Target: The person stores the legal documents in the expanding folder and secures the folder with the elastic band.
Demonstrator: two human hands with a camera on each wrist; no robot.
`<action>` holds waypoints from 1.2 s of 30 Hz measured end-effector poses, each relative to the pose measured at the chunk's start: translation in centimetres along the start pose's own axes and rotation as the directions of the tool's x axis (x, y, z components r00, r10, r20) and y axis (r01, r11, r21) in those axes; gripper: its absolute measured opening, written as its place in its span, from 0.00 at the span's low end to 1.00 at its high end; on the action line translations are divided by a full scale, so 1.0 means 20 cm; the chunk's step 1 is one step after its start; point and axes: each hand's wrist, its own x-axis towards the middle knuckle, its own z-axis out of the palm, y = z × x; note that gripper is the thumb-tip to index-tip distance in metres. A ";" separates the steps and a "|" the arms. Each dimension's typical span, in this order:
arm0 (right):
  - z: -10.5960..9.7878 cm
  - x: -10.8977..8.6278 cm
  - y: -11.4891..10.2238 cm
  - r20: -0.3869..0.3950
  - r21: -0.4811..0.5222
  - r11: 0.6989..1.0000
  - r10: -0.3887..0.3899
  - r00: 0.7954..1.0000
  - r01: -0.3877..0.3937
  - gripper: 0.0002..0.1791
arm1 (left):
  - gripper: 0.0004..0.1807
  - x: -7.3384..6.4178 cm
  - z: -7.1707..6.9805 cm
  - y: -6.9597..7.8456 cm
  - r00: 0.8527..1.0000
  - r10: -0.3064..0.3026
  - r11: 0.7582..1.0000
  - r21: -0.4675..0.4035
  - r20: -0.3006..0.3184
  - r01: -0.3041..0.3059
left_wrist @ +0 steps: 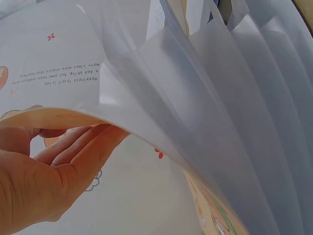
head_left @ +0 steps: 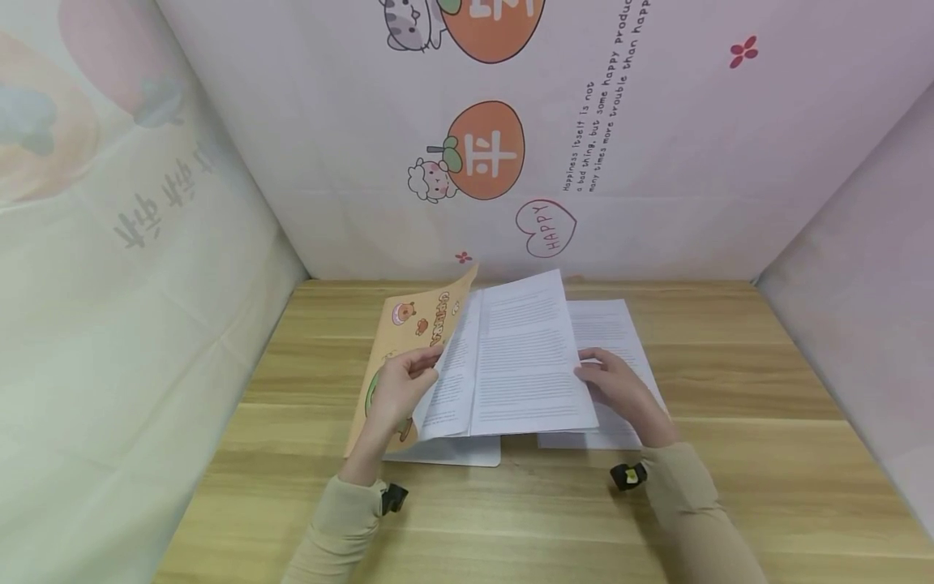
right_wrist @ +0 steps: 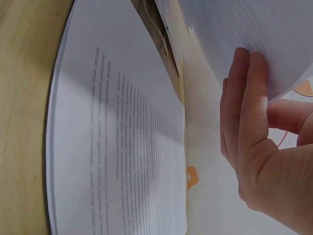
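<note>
My left hand (head_left: 400, 385) pinches the edge of the orange cartoon cover of a folder (head_left: 387, 331) and holds it raised and tilted. In the left wrist view, several translucent pockets (left_wrist: 210, 93) fan out beside that cover, with the thumb and fingers at its edge. My right hand (head_left: 622, 391) pinches the right edge of printed sheets (head_left: 529, 357), which stand at the folder's opening. The right wrist view shows the fingers (right_wrist: 254, 93) on one face of the paper and the thumb on the other. A second stack of printed paper (head_left: 616, 324) lies flat under the right hand.
Wood-grain table (head_left: 511, 519) extends beneath everything. Behind it rises a white cloth wall (head_left: 657, 203) printed with cartoons and lettering, and cloth sides close in left and right. A white lower part of the folder (head_left: 452, 453) rests on the table. Small black devices (head_left: 629, 476) sit at both wrists.
</note>
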 end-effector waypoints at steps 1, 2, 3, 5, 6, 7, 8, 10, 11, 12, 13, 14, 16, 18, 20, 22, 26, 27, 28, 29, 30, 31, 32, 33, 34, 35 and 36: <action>0.01 0.00 0.00 0.003 0.001 1.000 -0.001 1.000 0.001 0.25 | 0.23 0.00 0.00 0.00 1.000 -0.001 1.000 -0.002 0.000 0.001; 0.01 0.00 0.00 0.008 0.000 1.000 -0.006 1.000 0.006 0.25 | 0.23 0.00 0.00 0.00 1.000 -0.001 1.000 -0.002 0.000 0.001; 0.02 0.00 -0.01 0.017 0.002 1.000 -0.011 1.000 0.011 0.26 | 0.23 0.00 0.00 0.00 1.000 -0.002 1.000 -0.003 0.001 0.002; 0.03 0.01 -0.01 0.027 0.020 1.000 -0.017 0.999 0.016 0.25 | 0.23 0.00 0.00 0.00 1.000 -0.001 1.000 -0.002 0.001 0.001; 0.04 0.01 -0.02 0.034 0.028 0.999 -0.023 0.999 0.022 0.25 | 0.23 0.00 0.00 0.00 1.000 -0.001 1.000 -0.003 0.001 0.001; 0.05 0.01 -0.02 0.041 0.034 0.999 -0.028 0.999 0.026 0.25 | 0.23 0.00 0.00 0.00 1.000 0.000 1.000 -0.003 0.001 0.000; 0.05 0.01 -0.02 0.044 0.041 0.999 -0.031 0.999 0.029 0.25 | 0.23 0.00 0.00 0.00 1.000 0.001 1.000 -0.003 0.001 -0.001; 0.07 0.01 -0.02 0.048 0.052 0.998 -0.032 0.998 0.030 0.25 | 0.23 0.00 0.00 0.00 1.000 0.003 1.000 -0.005 0.000 -0.003; 0.07 0.01 -0.03 0.053 0.052 0.998 -0.036 0.998 0.033 0.25 | 0.23 0.00 0.00 0.00 1.000 0.002 1.000 -0.006 -0.001 -0.002; 0.08 0.01 -0.03 0.058 0.052 0.998 -0.038 0.998 0.035 0.25 | 0.23 0.00 0.00 0.00 1.000 0.002 1.000 -0.006 -0.001 -0.002; 0.08 0.01 -0.03 0.059 0.054 0.998 -0.036 0.998 0.033 0.24 | 0.23 0.00 0.00 0.01 1.000 0.002 1.000 -0.005 0.000 -0.002; 0.09 0.01 -0.03 0.061 0.052 0.998 -0.034 0.998 0.031 0.24 | 0.23 0.00 0.00 0.01 1.000 0.001 1.000 -0.005 0.001 -0.001; 0.10 0.01 -0.03 0.070 0.047 0.999 -0.031 0.997 0.028 0.24 | 0.23 0.00 0.00 0.01 1.000 -0.001 1.000 -0.003 0.003 0.001; 0.11 0.01 -0.03 0.078 0.046 0.999 -0.029 0.997 0.025 0.24 | 0.23 0.00 0.00 0.00 1.000 -0.001 1.000 -0.005 0.003 0.001; 0.11 0.01 -0.03 0.086 0.042 0.999 -0.026 0.996 0.023 0.24 | 0.23 0.00 0.00 0.00 1.000 0.000 1.000 -0.006 0.002 0.000; 0.12 0.02 -0.03 0.096 0.044 0.999 -0.024 0.995 0.020 0.25 | 0.23 0.00 0.00 0.00 1.000 0.002 1.000 -0.005 0.000 -0.002; 0.11 0.01 -0.02 0.116 0.034 0.999 -0.027 0.993 0.023 0.25 | 0.23 0.00 0.00 0.00 1.000 0.006 1.000 -0.001 -0.002 -0.006; 0.11 0.01 -0.02 0.119 0.025 0.999 -0.026 0.993 0.023 0.26 | 0.23 0.00 0.00 0.00 1.000 0.007 1.000 0.000 -0.002 -0.007; 0.11 0.00 -0.02 0.123 0.019 1.000 -0.026 0.992 0.023 0.26 | 0.23 0.00 0.00 0.00 1.000 0.008 1.000 -0.001 -0.001 -0.008; 0.11 0.00 -0.02 0.123 0.009 1.000 -0.024 0.992 0.023 0.26 | 0.23 0.00 0.00 0.00 1.000 0.008 1.000 -0.001 -0.001 -0.008; 0.11 0.00 -0.02 0.120 0.004 1.000 -0.015 0.993 0.015 0.26 | 0.23 0.00 0.00 0.00 1.000 0.008 1.000 -0.001 -0.001 -0.008; 0.11 0.00 -0.02 0.119 -0.004 1.000 -0.011 0.993 0.012 0.27 | 0.23 0.00 0.00 0.00 1.000 0.008 1.000 -0.002 -0.001 -0.008; 0.11 0.00 -0.02 0.120 -0.010 1.000 -0.009 0.993 0.010 0.27 | 0.23 0.00 0.00 0.00 1.000 0.008 1.000 -0.001 -0.001 -0.008; 0.11 0.00 -0.02 0.121 -0.012 1.000 -0.007 0.993 0.008 0.27 | 0.23 0.00 0.00 0.00 1.000 0.008 1.000 -0.002 -0.001 -0.008; 0.11 0.00 -0.02 0.120 -0.014 1.000 -0.004 0.993 0.006 0.27 | 0.23 0.00 0.00 0.00 1.000 0.008 1.000 -0.002 -0.001 -0.008; 0.11 0.00 -0.03 0.120 -0.016 1.000 -0.003 0.993 0.005 0.27 | 0.23 0.00 0.00 0.00 1.000 0.008 1.000 -0.003 -0.001 -0.008; 0.11 0.00 -0.03 0.120 -0.015 1.000 -0.003 0.993 0.004 0.27 | 0.23 0.00 0.00 0.00 1.000 0.009 1.000 -0.002 -0.001 -0.009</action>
